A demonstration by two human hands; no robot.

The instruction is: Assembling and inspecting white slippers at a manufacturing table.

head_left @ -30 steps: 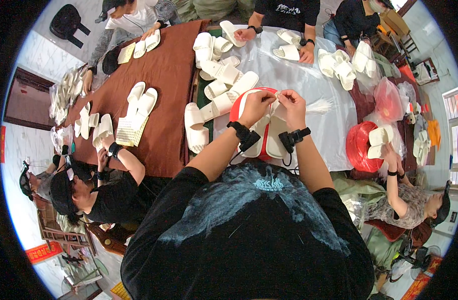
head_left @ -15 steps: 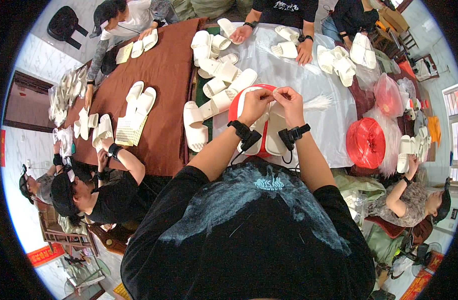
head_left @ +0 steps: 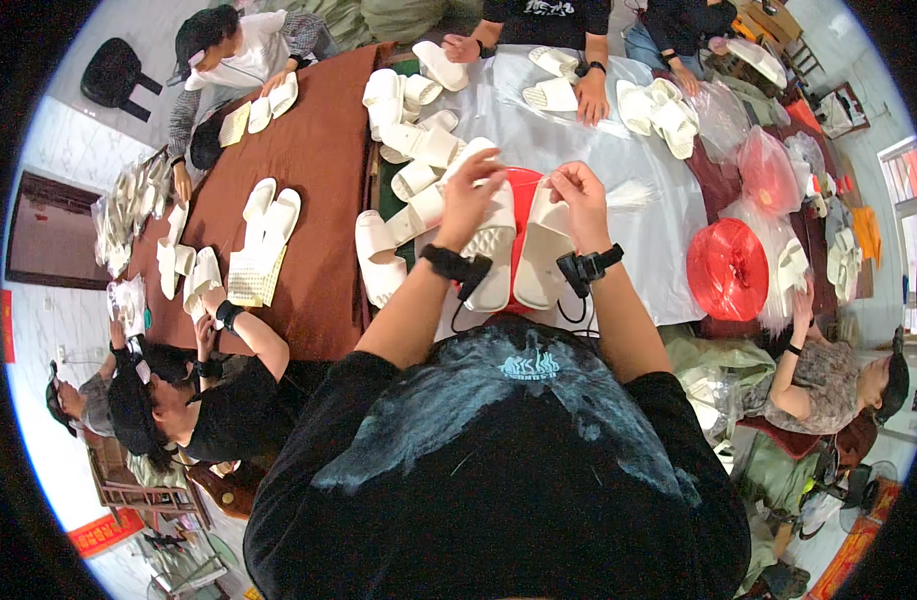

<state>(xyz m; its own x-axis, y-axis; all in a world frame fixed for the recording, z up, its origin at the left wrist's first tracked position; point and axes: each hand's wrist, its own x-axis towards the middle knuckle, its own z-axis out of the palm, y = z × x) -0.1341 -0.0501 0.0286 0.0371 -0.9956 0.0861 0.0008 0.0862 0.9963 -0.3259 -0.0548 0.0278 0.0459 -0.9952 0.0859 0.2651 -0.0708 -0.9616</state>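
Note:
Two cream slippers lie in front of me, soles toward my body: a left slipper (head_left: 493, 262) and a right slipper (head_left: 540, 258). They rest on a round red surface (head_left: 523, 188). My left hand (head_left: 468, 198) hovers over the strap end of the left slipper, fingers curved and apart, with nothing visible in them. At the upper edge of the right slipper, my right hand (head_left: 581, 205) pinches thumb and fingertips together; whatever is between them is too small to make out. Black bands with small boxes circle both wrists.
More cream slippers (head_left: 418, 150) are heaped to the left on the sheeted table (head_left: 638, 255). White strands (head_left: 633, 194) lie right of my hand, and a red roll (head_left: 727, 270) stands farther right. Across the table, a co-worker's hand (head_left: 591, 97) touches slippers. A brown-covered table (head_left: 318, 150) is at left.
My hands were together at the slippers' far end; now the left has moved away to the left and its fingers have spread. The right stays pinched.

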